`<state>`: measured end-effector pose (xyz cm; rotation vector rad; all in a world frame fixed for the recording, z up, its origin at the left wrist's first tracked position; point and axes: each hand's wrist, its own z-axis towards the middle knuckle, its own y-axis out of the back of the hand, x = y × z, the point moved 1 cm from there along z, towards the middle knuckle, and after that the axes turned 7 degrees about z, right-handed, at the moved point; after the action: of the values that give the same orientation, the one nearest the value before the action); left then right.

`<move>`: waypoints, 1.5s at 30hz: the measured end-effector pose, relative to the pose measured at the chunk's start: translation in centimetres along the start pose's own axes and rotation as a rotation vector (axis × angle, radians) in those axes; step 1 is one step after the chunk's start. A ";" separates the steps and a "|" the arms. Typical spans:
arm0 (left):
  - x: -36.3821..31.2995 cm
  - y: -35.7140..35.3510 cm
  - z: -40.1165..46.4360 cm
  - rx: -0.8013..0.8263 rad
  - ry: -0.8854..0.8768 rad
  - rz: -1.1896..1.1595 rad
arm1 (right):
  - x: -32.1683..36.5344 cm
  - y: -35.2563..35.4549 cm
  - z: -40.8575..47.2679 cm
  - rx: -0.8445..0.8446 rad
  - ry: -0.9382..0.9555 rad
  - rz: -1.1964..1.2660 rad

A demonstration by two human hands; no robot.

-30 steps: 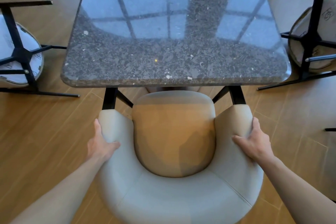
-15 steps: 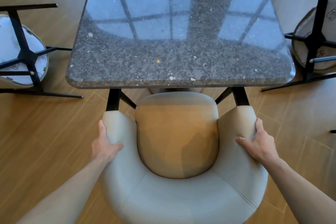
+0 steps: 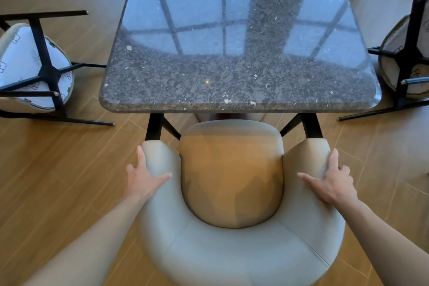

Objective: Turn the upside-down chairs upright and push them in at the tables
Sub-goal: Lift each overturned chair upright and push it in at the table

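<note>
Standing upright at the near edge of the table [image 3: 239, 72], the chair [image 3: 232, 246] shows a curved grey backrest that wraps into two armrests around a tan seat cushion; its black front legs and the front edge of the seat sit just under the tabletop lip. The left hand [image 3: 142, 177] rests on the left armrest, fingers laid along the outer side and thumb spread across the top. The right hand [image 3: 332, 182] mirrors it on the right armrest, fingers down the outer side and thumb pointing inward over the padding. The tabletop is dark speckled stone with rounded corners and reflects a window grid. An overturned chair [image 3: 34, 69] lies on the wooden floor [image 3: 58, 181] left of the table, black legs and white seat underside exposed. A second overturned chair [image 3: 408, 53] lies right of the table, partly cut off by the frame edge.
</note>
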<state>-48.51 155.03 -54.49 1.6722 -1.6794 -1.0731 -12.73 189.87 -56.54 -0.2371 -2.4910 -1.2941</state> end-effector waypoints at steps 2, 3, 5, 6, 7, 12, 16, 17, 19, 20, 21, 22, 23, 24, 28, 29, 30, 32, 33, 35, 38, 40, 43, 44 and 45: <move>-0.9 0.7 -0.2 -0.040 -0.046 0.035 | 0.9 0.6 -0.2 -0.043 0.034 -0.046; -1.3 0.9 -0.3 -0.055 -0.068 0.042 | 1.4 0.9 -0.3 -0.057 0.062 -0.056; -2.1 1.4 -0.7 -0.070 -0.106 0.032 | 2.1 1.3 -0.6 -0.067 0.127 -0.070; -2.4 1.6 -0.9 -0.073 -0.120 0.026 | 2.3 1.4 -0.7 -0.066 0.151 -0.068; -2.7 1.8 -1.3 -0.076 -0.131 0.027 | 2.4 1.5 -0.8 -0.062 0.168 -0.063; -3.8 3.4 -3.6 -0.104 -0.198 -0.050 | 3.0 2.6 -2.5 -0.031 0.208 0.044; -3.7 6.3 -7.5 -0.140 -0.248 -0.166 | 3.9 4.8 -6.1 0.027 0.292 0.227; -3.6 7.0 -8.8 -0.160 -0.263 -0.194 | 4.1 5.3 -7.1 0.034 0.322 0.274; -3.7 8.5 -11.5 -0.218 -0.309 -0.257 | 4.8 6.2 -9.3 0.013 0.399 0.379; -3.8 9.1 -12.8 -0.239 -0.325 -0.304 | 5.2 6.6 -10.4 0.015 0.425 0.427; -3.7 9.5 -14.7 -0.260 -0.334 -0.357 | 5.3 7.0 -12.0 0.018 0.450 0.467; -3.8 9.7 -16.0 -0.284 -0.347 -0.414 | 5.7 7.1 -13.2 0.016 0.470 0.510; -3.9 9.8 -17.2 -0.305 -0.366 -0.462 | 5.9 7.2 -14.4 0.011 0.489 0.549; -4.0 10.0 -18.6 -0.319 -0.386 -0.495 | 6.1 7.3 -15.7 0.013 0.511 0.576; -3.8 10.8 -22.7 -0.306 -0.430 -0.550 | 6.8 8.9 -19.8 0.036 0.572 0.628; -3.8 11.4 -23.4 -0.306 -0.444 -0.556 | 6.9 9.5 -20.6 0.035 0.588 0.642; -3.8 12.1 -24.1 -0.308 -0.471 -0.553 | 7.0 10.3 -21.5 0.026 0.604 0.658; -4.0 13.6 -25.2 -0.308 -0.534 -0.563 | 7.1 11.7 -23.2 -0.001 0.634 0.686; -4.0 14.3 -25.8 -0.302 -0.565 -0.579 | 7.1 12.3 -24.3 -0.011 0.648 0.699; -4.1 15.3 -26.9 -0.291 -0.620 -0.601 | 6.8 13.2 -26.4 -0.026 0.667 0.712; -3.3 16.1 -28.9 -0.257 -0.704 -0.643 | 6.0 13.7 -30.4 -0.054 0.692 0.731; -2.2 16.4 -30.4 -0.239 -0.753 -0.667 | 5.4 13.7 -33.2 -0.095 0.703 0.752; 0.4 17.1 -33.1 -0.216 -0.820 -0.709 | 4.2 13.1 -37.6 -0.125 0.713 0.789; 1.1 17.4 -33.9 -0.213 -0.836 -0.716 | 3.9 13.0 -38.8 -0.123 0.712 0.791; 1.8 17.7 -34.7 -0.213 -0.849 -0.718 | 3.7 12.9 -40.0 -0.126 0.712 0.788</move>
<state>-29.94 146.07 -21.39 1.8363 -1.2794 -2.4762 -4.18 164.61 -23.86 -0.5911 -1.4776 -0.9497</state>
